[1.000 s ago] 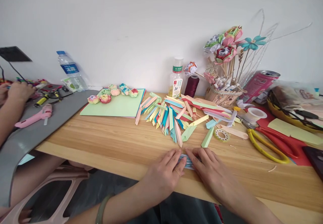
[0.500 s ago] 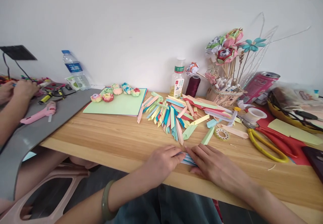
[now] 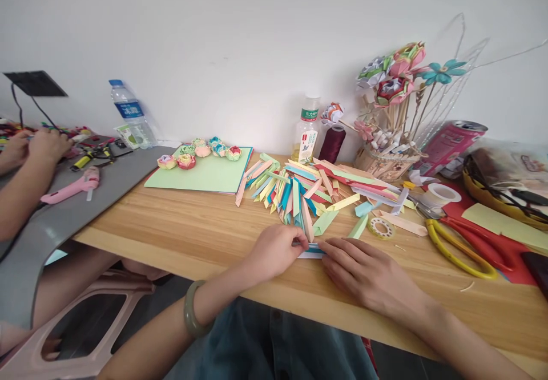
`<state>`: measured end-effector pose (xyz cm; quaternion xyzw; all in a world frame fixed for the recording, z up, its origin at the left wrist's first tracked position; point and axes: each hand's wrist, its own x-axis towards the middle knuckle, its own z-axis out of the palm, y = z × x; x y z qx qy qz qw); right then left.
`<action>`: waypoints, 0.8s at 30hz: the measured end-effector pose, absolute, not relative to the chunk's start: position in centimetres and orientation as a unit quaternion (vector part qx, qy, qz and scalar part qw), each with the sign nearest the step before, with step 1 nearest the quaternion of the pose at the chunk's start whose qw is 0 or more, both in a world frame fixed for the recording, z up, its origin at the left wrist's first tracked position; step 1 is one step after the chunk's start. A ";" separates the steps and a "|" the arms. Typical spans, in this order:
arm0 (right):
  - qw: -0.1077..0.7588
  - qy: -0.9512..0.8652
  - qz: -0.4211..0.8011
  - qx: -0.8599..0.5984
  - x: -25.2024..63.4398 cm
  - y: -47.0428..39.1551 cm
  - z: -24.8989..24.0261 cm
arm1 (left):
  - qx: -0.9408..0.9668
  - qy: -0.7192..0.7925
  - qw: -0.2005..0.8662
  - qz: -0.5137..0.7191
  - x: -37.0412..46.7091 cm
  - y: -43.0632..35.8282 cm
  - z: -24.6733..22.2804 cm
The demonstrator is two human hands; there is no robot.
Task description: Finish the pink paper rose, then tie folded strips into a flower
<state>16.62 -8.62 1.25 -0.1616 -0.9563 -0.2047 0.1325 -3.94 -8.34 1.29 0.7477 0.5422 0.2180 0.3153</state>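
Note:
A narrow blue and white paper strip lies on the wooden table near its front edge, between my two hands. My left hand, with a bangle on the wrist, pinches the strip's left end between thumb and fingers. My right hand lies flat with its fingers stretched over the right part of the strip, which it hides. Just beyond them is a pile of folded paper strips in many colours. A loose green folded piece sits beyond my right hand.
Green paper with paper flowers lies left of the pile. Tape and scissors are to the right, a bottle and flower basket behind. Another person's hands work far left, near a pink glue gun.
My left hand has risen slightly and curled into a pinch at the strip's end. My right hand's fingers are stretched flatter. The whole view has shifted a little.

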 end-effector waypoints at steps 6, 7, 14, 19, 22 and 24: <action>0.142 -0.955 -0.233 -0.115 16.2 -7.5 1.5 | 0.737 0.499 0.403 0.212 -4.6 -6.7 0.7; 0.146 -0.953 -0.240 -0.110 16.2 -7.4 1.5 | 0.738 0.489 0.416 0.207 -4.7 -6.4 0.6; 0.158 -0.958 -0.094 -0.221 15.8 -7.0 1.2 | 0.756 0.491 0.382 0.202 -4.7 -6.3 0.8; 0.193 -0.916 0.075 -0.344 15.4 -7.5 0.6 | 0.793 0.504 0.252 0.233 -4.1 -8.0 0.7; 0.211 -0.901 0.084 -0.370 15.3 -7.8 -0.2 | 0.817 0.485 0.172 0.262 -3.8 -8.9 -0.2; 0.219 -0.904 0.035 -0.364 15.4 -8.0 -0.4 | 0.838 0.450 0.098 0.292 -3.6 -9.5 -0.9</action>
